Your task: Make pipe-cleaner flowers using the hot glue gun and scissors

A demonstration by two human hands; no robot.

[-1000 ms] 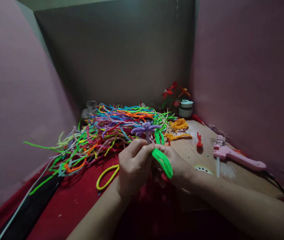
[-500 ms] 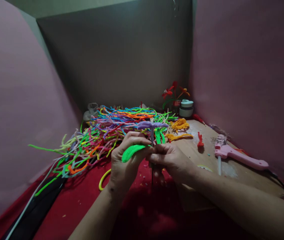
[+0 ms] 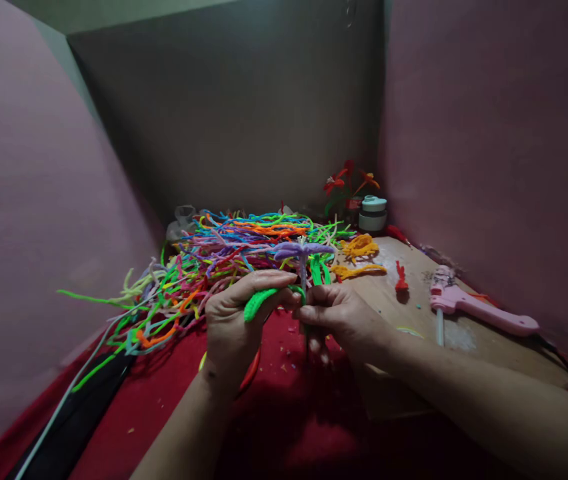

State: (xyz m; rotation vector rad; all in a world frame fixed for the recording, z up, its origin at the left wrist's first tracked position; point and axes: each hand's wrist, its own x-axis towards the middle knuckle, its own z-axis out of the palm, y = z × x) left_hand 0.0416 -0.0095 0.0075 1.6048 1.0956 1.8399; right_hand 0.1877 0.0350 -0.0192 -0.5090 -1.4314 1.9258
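A purple pipe-cleaner flower [image 3: 297, 251] with a pale centre stands upright between my hands on a purple stem. My right hand [image 3: 347, 322] is closed, thumb and fingers pinching the stem low down. My left hand [image 3: 237, 313] is also closed, its fingertips on the inner end of a bright green pipe-cleaner leaf [image 3: 260, 304], where that end curves against the stem. The leaf's broad end points left across my palm. Another green leaf [image 3: 320, 270] shows behind my right fingers. Fingers hide the join itself.
A heap of coloured pipe cleaners [image 3: 224, 250] lies behind my hands. On the board [image 3: 381, 303] at right are a pink glue gun [image 3: 484, 312], orange pieces [image 3: 360, 248] and a small red piece [image 3: 401, 279]. Behind stand red flowers [image 3: 348, 175] and a lidded jar [image 3: 373, 215].
My left hand has shifted slightly left and its fingers have straightened over the leaf. The leaf's inner end now bends round at the stem. My right hand keeps its pinch, nearly still.
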